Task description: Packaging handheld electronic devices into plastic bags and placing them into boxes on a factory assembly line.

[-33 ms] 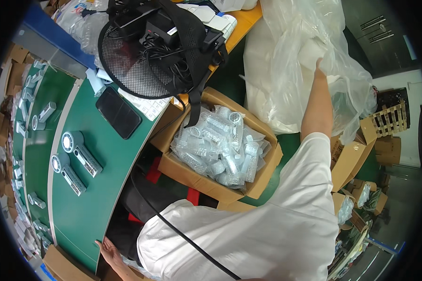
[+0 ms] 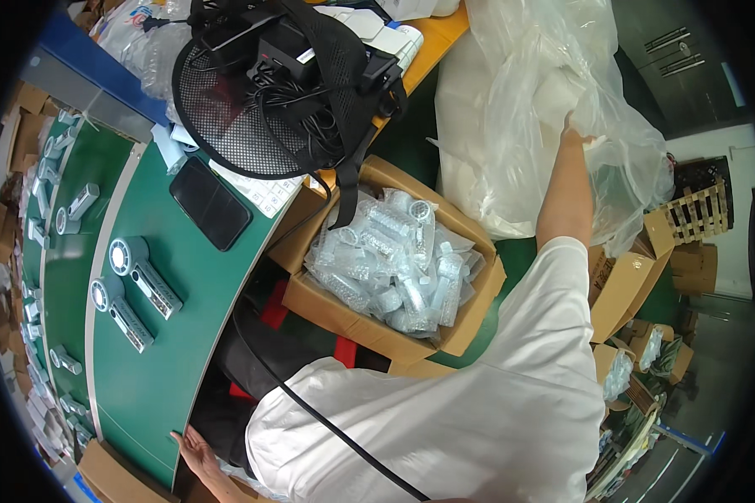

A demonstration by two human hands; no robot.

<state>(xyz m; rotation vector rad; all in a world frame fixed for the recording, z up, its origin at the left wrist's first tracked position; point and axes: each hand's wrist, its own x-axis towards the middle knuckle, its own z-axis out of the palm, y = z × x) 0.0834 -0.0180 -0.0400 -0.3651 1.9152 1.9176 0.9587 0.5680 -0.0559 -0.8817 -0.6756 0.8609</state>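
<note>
My right hand (image 2: 574, 134) reaches far out to the upper right, into the clear plastic bag (image 2: 512, 109) lining a large white sack. Its fingers are mostly hidden by the crumpled film, so I cannot make out a grip. At the lower left, my left hand (image 2: 196, 453) rests against the edge of the green table (image 2: 155, 394), fingers apart and nothing held. Two pale blue handheld fans (image 2: 146, 277) lie side by side on that table. Between my arms stands an open cardboard box (image 2: 344, 323) full of bubble-wrapped fans (image 2: 403, 268).
Beyond the fans lies a black phone (image 2: 210, 204). A black mesh basket (image 2: 235, 126) of cables stands at the table's far end. More fans (image 2: 77, 208) sit on a green strip to the left. Cardboard boxes (image 2: 629, 272) stand at right. A black cable (image 2: 327, 419) crosses my shirt.
My right hand has drawn back slightly toward me within the plastic bag, and its fingers have turned to the right. My left hand stays at the table edge.
</note>
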